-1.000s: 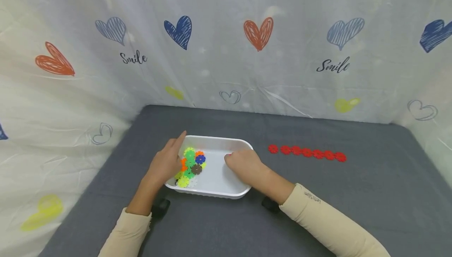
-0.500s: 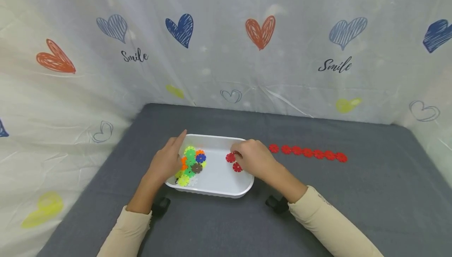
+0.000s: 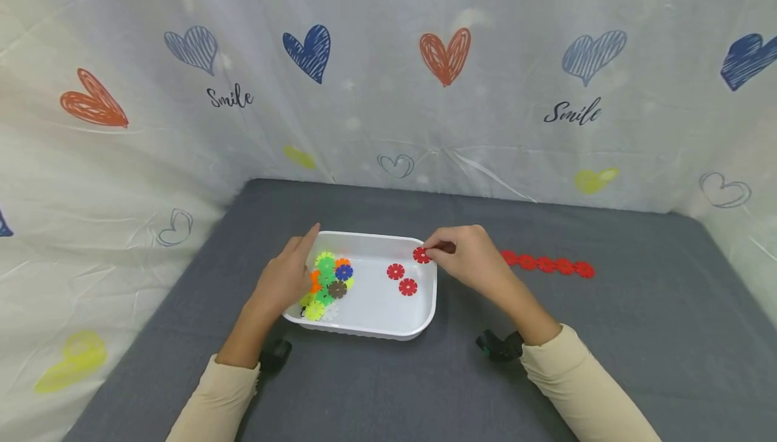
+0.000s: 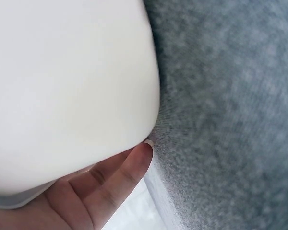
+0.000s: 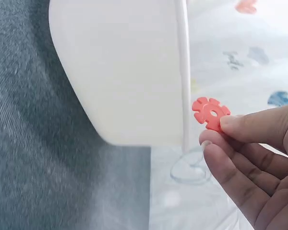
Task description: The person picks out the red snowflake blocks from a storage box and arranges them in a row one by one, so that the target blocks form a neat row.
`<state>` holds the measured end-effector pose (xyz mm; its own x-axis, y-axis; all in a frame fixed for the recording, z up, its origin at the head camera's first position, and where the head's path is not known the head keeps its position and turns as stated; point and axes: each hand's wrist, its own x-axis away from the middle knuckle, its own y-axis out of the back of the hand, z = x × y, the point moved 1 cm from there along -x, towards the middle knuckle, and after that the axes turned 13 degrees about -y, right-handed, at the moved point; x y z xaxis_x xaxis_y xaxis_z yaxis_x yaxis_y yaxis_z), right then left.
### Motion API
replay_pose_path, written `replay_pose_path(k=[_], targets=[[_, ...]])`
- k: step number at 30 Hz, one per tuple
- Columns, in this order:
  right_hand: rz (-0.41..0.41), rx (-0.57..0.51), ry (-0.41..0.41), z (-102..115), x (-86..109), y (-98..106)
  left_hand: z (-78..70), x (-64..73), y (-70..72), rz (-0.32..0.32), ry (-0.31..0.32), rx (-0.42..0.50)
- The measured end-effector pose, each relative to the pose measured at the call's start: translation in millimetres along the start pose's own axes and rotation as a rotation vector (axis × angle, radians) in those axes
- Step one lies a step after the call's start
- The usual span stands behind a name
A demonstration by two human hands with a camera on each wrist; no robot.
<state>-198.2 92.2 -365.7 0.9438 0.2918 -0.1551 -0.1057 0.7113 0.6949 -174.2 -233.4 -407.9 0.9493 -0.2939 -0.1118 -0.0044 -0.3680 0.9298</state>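
Note:
A white plastic tray (image 3: 370,317) stands on the grey table. My left hand (image 3: 285,279) holds its left side; in the left wrist view the fingers (image 4: 129,175) lie against the outer wall. My right hand (image 3: 470,256) pinches a red interlocking disc (image 5: 211,113) between thumb and fingertips, level with the tray's right rim. Inside the tray, two red discs (image 3: 396,271) lie at the right. A heap of green, yellow, orange, blue, brown and white discs (image 3: 328,280) sits at the left, partly hidden by my left hand.
A row of several red discs (image 3: 545,264) lies on the grey cloth (image 3: 607,334) right of the tray; its left end is hidden by my right hand. A white curtain (image 3: 364,111) with printed hearts hangs behind and at the sides.
My right hand has come up out of the tray and moved right to its rim with a red disc. Two red discs are uncovered in the tray. My left hand stays put.

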Motion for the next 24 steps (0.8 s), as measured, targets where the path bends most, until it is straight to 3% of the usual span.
replay_pose_path(k=[10, 24], targets=[[-0.025, -0.061, -0.078, -25.4, 8.1, 23.8, 0.4, -0.5, 0.5, -0.001, 0.004, -0.003], [-0.051, 0.002, -0.242, -77.4, 32.7, 70.6, -1.2, 1.7, -1.0, -0.003, 0.004, -0.001]])
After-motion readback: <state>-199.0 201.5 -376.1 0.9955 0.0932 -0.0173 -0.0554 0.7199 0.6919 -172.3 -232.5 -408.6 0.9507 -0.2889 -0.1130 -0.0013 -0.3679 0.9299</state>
